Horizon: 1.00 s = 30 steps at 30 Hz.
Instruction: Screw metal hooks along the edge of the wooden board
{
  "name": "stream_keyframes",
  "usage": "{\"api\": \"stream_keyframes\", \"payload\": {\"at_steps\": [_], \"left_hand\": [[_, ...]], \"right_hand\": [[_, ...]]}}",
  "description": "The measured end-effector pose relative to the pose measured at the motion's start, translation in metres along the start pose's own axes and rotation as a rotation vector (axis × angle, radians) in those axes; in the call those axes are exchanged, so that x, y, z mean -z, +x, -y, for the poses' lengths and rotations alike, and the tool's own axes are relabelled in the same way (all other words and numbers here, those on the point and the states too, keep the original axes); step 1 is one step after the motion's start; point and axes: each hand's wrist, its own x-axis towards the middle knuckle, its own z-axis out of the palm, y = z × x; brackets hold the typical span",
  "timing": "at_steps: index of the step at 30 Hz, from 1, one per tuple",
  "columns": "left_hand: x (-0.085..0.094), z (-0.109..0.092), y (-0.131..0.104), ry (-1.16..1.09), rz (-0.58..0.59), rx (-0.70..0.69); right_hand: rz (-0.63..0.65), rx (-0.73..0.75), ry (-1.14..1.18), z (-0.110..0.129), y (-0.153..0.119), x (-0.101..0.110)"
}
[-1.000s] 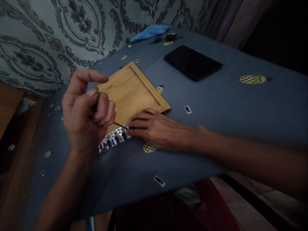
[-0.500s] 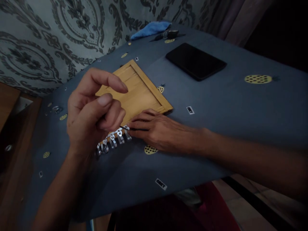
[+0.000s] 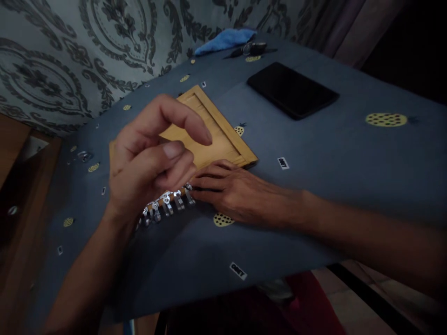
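Note:
My left hand (image 3: 150, 158) hovers above a framed wooden panel (image 3: 223, 135), its index finger crooked and its thumb pressed on the curled fingers. Whatever sits inside that grip is hidden. A row of silver metal hooks (image 3: 167, 204) runs along the panel's near edge, partly behind the left hand and wrist. At the right end of this row lies my right hand (image 3: 240, 190), palm down, with its near fingertips drawn together at the last hook. What they pinch is too small to make out. Its farther fingers rest on the panel's edge.
Beyond the panel a black phone or tablet (image 3: 291, 90) lies on the grey patterned tablecloth (image 3: 314, 163). A blue cloth (image 3: 225, 41) and a dark thin item (image 3: 249, 49) are near the wall. Small shiny metal pieces (image 3: 84, 156) lie at left.
My view has shifted slightly, so the table's things appear a little farther right. My left hand has moved right and a bit up over the panel. The right hand keeps its place by the hooks.

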Motion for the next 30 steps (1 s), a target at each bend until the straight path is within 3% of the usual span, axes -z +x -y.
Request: {"api": "stream_keyframes", "payload": {"at_steps": [4, 6, 8, 10, 18, 30], "left_hand": [[0.005, -0.012, -0.003, 0.03, -0.121, -0.169], [0.008, -0.022, -0.005, 0.024, -0.254, -0.287], [0.009, -0.031, -0.008, 0.034, -0.408, -0.319], [0.008, -0.035, -0.012, 0.057, -0.504, -0.296], [0.008, -0.019, -0.018, 0.034, -0.569, -0.229], [0.041, 0.01, 0.004, -0.042, -0.874, 0.088]], "right_hand": [[-0.032, 0.02, -0.012, -0.003, 0.001, -0.002], [-0.038, 0.03, -0.019, -0.004, 0.001, -0.003], [-0.036, 0.035, -0.021, -0.004, 0.0, -0.004], [-0.041, 0.036, -0.011, -0.005, -0.001, -0.005], [-0.136, 0.001, 0.06, -0.009, -0.003, -0.005], [-0.174, -0.046, 0.026, -0.016, -0.005, -0.002]]}}
